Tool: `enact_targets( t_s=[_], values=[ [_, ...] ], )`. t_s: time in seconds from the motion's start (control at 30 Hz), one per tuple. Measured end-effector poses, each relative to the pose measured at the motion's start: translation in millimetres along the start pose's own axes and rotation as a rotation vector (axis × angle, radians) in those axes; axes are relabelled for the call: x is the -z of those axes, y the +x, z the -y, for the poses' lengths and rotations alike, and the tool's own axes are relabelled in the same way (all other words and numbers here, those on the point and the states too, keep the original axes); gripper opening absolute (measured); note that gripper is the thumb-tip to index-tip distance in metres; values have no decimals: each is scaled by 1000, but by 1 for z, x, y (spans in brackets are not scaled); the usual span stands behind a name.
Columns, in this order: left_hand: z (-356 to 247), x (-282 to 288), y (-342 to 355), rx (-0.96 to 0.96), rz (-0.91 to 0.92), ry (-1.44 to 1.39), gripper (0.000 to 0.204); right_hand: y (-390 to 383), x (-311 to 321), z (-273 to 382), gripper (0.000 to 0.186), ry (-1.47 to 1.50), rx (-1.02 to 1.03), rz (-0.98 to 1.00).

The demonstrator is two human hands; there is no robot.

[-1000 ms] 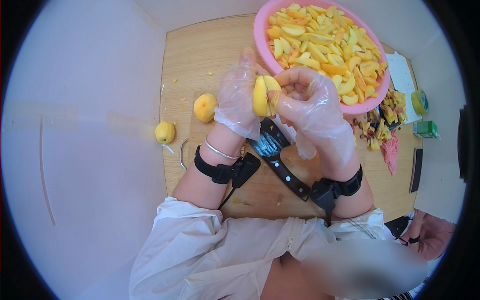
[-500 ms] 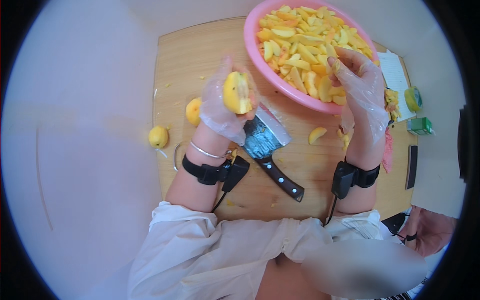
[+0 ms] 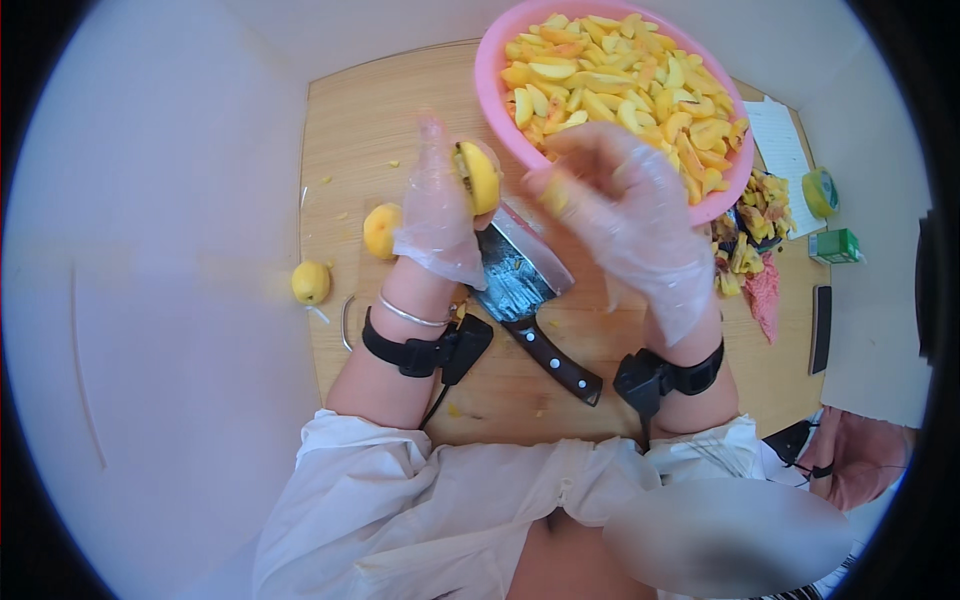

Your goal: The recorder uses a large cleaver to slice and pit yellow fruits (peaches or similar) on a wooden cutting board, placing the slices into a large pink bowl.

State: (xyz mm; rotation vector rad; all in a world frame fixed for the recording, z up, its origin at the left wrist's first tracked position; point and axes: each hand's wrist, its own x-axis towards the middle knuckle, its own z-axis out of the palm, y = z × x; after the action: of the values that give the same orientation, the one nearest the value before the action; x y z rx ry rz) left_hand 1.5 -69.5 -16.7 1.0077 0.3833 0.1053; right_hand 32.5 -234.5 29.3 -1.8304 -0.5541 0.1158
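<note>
My left hand (image 3: 438, 205), in a clear plastic glove, holds a partly cut yellow peach (image 3: 484, 180) with its dark core side showing. My right hand (image 3: 620, 205), gloved too, is in the air between the peach and a pink basin (image 3: 490, 100). Its thumb and fingers are bent but apart; a yellow smear shows on the glove near the thumb. The basin is heaped with peach slices (image 3: 610, 80). Below my left hand, a cleaver (image 3: 553, 358) with a dark riveted handle lies on the wooden table, its blade wet and partly hidden.
Two whole yellow peaches, one nearer (image 3: 382, 231) and one at the left edge (image 3: 311, 283), rest on the table. Right of the basin are peach scraps (image 3: 765, 205), a pink cloth (image 3: 763, 300), paper (image 3: 778, 140), a tape roll (image 3: 820, 192) and a green box (image 3: 835, 246).
My right hand has moved left, from over the basin toward the peach. My left hand has turned the peach so its cut side faces left. The scraps by the basin are now uncovered.
</note>
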Motion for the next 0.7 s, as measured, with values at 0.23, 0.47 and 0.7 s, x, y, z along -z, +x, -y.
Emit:
enact_targets(
  t_s=[0.23,0.47,0.7],
  values=[
    [-6,-24,-13,65,17,-43,62,-5,-20,1,37,-127,83,63],
    [5,1,1,-109,202,194,57,-3,-18,-1,23,-92,156,22],
    [3,-7,-5,-104,129,135,56,-2,-15,2,21,-25,83,79]
  ],
)
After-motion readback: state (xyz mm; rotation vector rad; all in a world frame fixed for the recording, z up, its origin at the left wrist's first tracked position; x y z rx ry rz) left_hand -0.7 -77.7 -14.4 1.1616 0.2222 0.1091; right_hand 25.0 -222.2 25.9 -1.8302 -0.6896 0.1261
